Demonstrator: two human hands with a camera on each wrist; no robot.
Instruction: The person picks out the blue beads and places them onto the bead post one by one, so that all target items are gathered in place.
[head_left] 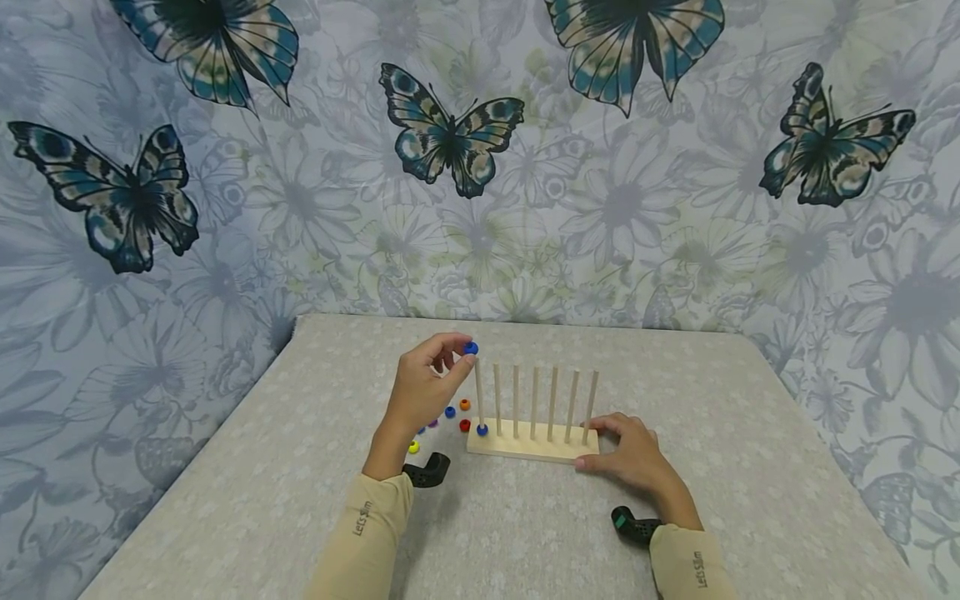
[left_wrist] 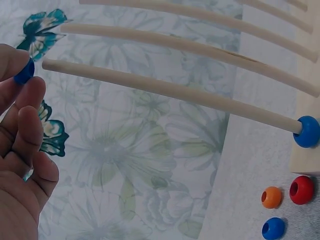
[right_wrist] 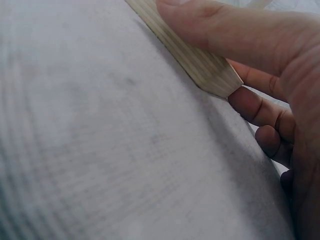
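Between thumb and fingertips my left hand (head_left: 422, 385) pinches a blue bead (head_left: 471, 347), right at the top of the leftmost peg (head_left: 480, 392). The left wrist view shows the held bead (left_wrist: 24, 73) just off the peg's tip. Another blue bead (head_left: 482, 430) is threaded on that peg, down at the base. The wooden base (head_left: 517, 447) carries several upright pegs in a row; the others bear no beads. My right hand (head_left: 633, 454) holds the base's right end, thumb on the front side (right_wrist: 200, 60) and fingers around the far side.
Loose beads lie left of the base: an orange one (head_left: 465, 404), a red one (head_left: 465, 425), a blue one (head_left: 450, 412), a yellow one (head_left: 413, 447) and a purple one (head_left: 432, 423), partly behind the left hand. Black wrist devices (head_left: 427, 471) sit at both wrists. A butterfly-patterned wall backs the table (head_left: 337, 358).
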